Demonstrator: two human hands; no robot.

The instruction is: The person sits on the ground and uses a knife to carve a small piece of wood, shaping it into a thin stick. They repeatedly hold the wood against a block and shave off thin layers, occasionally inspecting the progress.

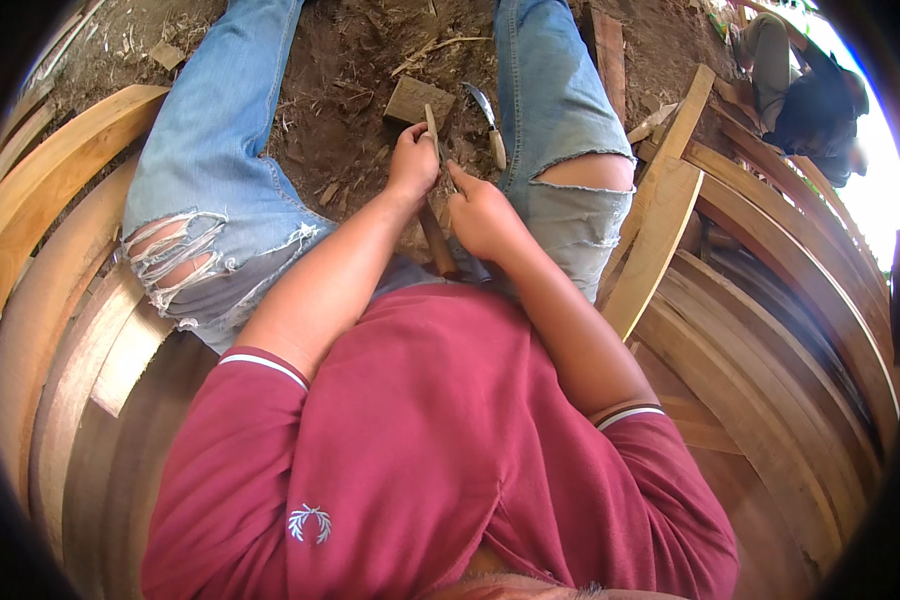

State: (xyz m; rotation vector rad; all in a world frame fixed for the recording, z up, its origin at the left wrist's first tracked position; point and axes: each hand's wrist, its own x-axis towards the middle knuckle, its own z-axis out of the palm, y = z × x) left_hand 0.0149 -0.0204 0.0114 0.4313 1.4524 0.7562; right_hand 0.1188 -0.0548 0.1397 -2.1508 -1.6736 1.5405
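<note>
My left hand [413,160] is closed around a thin wooden stick [431,122] that points away from me between my knees. My right hand [482,218] is closed beside it, gripping a tool with a brown wooden handle [436,242] that runs back toward my lap. The two hands nearly touch over the dirt ground. What the tool's working end looks like is hidden by my fingers.
A knife with a curved blade [488,122] and a small wood block [417,98] lie on the dirt ahead. Curved wooden planks [60,230] are stacked at my left and curved wooden planks [770,290] at my right. Another person [805,95] crouches at the upper right.
</note>
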